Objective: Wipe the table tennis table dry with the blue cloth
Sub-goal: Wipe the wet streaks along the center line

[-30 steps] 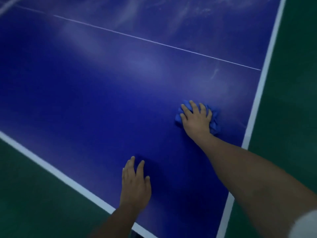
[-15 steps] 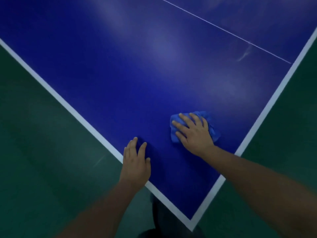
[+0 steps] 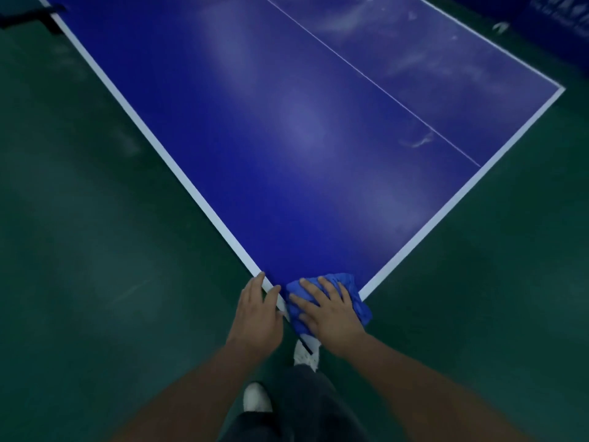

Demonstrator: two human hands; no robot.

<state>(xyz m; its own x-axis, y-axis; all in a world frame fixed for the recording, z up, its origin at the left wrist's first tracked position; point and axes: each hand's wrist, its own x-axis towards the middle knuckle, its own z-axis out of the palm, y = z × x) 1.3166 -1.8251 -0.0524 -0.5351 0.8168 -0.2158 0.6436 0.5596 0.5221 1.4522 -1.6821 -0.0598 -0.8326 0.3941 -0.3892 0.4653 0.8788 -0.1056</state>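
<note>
Pressing bunched blue cloth (image 3: 345, 279) onto near corner of table (image 3: 287, 154), right hand (image 3: 331, 314) lies flat, fingers (image 3: 310, 287) spread and nearly straight. Left hand (image 3: 258, 317) rests on white side edge just beside, fingers relaxed, holding nothing. Green floor (image 3: 95, 250) around.

The person is wearing dark trousers (image 3: 306, 408), with one white shoe (image 3: 256, 397) showing near 6 o'clock and the other shoe (image 3: 306, 357) toward 1 o'clock from it. The left hand (image 3: 258, 315) and right hand (image 3: 333, 314) are going bare.
</note>
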